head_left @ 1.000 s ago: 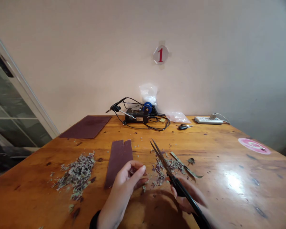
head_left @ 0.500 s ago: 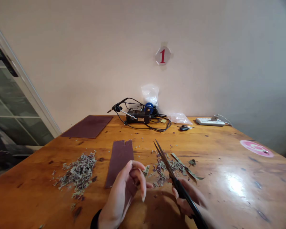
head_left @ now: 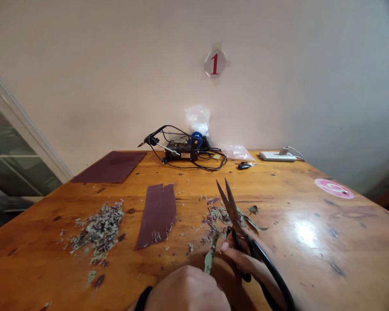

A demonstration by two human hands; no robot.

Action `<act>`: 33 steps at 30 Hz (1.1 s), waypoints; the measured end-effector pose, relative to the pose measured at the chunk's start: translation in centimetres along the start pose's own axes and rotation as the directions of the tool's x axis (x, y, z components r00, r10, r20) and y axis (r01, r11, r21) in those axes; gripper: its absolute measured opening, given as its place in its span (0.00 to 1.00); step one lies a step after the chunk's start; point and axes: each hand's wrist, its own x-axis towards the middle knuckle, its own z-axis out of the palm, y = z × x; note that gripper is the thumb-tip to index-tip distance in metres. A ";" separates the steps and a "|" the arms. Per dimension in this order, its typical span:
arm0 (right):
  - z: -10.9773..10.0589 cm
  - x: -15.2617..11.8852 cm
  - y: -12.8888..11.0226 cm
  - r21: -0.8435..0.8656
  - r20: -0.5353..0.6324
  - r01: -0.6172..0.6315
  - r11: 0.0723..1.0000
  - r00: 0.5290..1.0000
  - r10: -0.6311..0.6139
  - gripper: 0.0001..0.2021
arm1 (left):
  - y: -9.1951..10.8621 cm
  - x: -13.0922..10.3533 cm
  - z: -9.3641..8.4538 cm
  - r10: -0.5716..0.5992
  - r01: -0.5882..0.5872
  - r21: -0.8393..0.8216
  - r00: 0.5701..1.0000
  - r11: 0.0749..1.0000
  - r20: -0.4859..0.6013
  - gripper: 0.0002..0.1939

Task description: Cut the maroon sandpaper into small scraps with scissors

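At bottom centre the left hand [head_left: 188,290], fingers hidden, holds a green strip [head_left: 208,260], while at lower right the right hand [head_left: 246,260] grips part-open scissors [head_left: 234,211] by their handles, tips pointing away, presumably so the edges clear both hands.

Bare-handed, with a black band [head_left: 143,299] around the wrist of the left hand [head_left: 188,291].
Wears the black band narrow and plain, curved close over the wrist and cut off by the lower edge of the view; could be a strap or a sleeve's cuff, too little in sight to tell. Shows a broad, smoothly rounded back on the left hand, fingers mostly hidden. Shows slender fingers on the right hand [head_left: 246,261], partly covered, with a rounded fingertip, and a bare forearm behind, blurred toward the lower edge.
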 end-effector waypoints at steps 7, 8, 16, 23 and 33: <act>0.5 -0.9 -0.7 0.022 -0.094 0.007 1.000 0.996 -0.005 0.17 | -0.9 -0.8 0.5 -0.036 0.037 -0.026 0.999 0.999 0.020 0.15; 0.6 -1.1 -0.9 0.022 -0.111 0.014 1.000 0.994 -0.011 0.16 | -0.9 -0.9 0.6 -0.038 0.039 -0.028 0.999 0.999 0.021 0.15; 0.5 -0.9 -1.0 -0.016 -0.139 0.008 1.000 0.990 -0.010 0.14 | -0.8 -0.5 0.7 -0.037 0.037 -0.041 0.999 0.998 -0.019 0.16; 0.3 -0.8 -0.4 -0.029 -0.164 0.088 0.996 0.982 -0.091 0.16 | 0.2 -0.1 0.6 -0.046 0.044 -0.042 0.998 0.998 -0.051 0.16; -0.2 -1.1 -1.4 -0.024 -0.111 0.116 0.993 0.987 -0.118 0.15 | 0.2 0.0 0.7 -0.035 0.033 -0.036 0.998 0.999 -0.058 0.16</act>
